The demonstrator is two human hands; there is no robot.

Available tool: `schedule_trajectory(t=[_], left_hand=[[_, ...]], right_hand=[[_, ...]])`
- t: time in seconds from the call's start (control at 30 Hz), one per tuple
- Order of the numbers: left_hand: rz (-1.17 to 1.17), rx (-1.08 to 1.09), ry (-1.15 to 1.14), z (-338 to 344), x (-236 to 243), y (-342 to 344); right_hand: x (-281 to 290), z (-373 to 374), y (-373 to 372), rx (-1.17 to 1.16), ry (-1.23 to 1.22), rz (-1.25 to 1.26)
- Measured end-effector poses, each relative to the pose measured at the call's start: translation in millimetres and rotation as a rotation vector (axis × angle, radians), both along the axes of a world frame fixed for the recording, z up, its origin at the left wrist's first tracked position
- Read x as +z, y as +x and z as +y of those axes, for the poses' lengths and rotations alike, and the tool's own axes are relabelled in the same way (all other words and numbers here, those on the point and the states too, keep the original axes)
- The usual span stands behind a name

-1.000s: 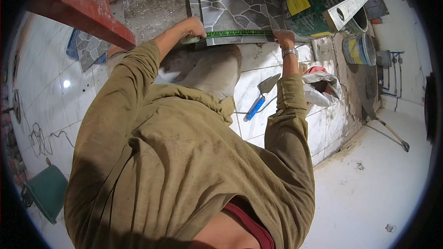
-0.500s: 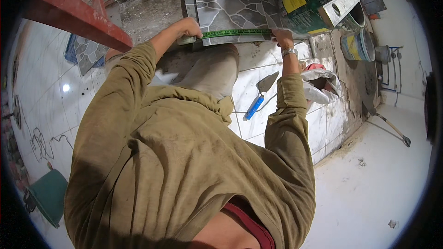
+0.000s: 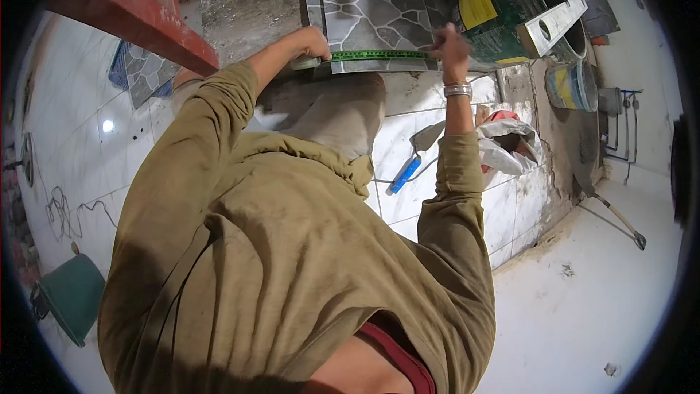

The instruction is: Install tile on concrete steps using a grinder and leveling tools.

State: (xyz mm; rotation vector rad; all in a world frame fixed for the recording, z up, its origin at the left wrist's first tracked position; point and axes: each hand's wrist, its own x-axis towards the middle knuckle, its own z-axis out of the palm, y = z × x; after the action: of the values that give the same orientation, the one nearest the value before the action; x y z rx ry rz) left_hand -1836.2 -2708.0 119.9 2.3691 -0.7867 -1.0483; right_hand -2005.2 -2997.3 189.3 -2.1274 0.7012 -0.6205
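Note:
A green tape measure [image 3: 379,54] lies stretched across the near part of a grey stone-patterned tile [image 3: 375,18]. My left hand [image 3: 313,44] is closed around its case at the tile's left side. At the right end of the blade, my right hand [image 3: 455,47] has its fingers bent at the tape, somewhat blurred, with the wrist turned up. A metal band circles that wrist. The tape's tip is hidden by the fingers. Below the right hand, a trowel [image 3: 405,175] with a blue handle rests on the white floor tiles.
Dark green buckets [image 3: 503,18] stand right of the tile, a white level-like bar [image 3: 552,25] across them. An open white sack [image 3: 510,147] sits beside my right forearm. A red metal beam [image 3: 138,14] crosses the upper left. A shovel [image 3: 612,208] lies farther right.
The whole view has shifted slightly. My right hand has lifted and turned at the tape's end, its fingers now pointing more upward. My left hand still holds the case.

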Motion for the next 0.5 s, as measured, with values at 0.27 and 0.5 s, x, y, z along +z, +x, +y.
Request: schedule_trajectory(t=[0.27, 0.5], left_hand=[[-0.045, -0.105, 0.022, -2, 8, -1], [-0.151, -0.310, 0.048, -6, 8, 6]], right_hand=[[-16, 67, 33, 0.497, 0.495, 0.055], [-35, 68, 47, 0.699, 0.410, 0.165]])
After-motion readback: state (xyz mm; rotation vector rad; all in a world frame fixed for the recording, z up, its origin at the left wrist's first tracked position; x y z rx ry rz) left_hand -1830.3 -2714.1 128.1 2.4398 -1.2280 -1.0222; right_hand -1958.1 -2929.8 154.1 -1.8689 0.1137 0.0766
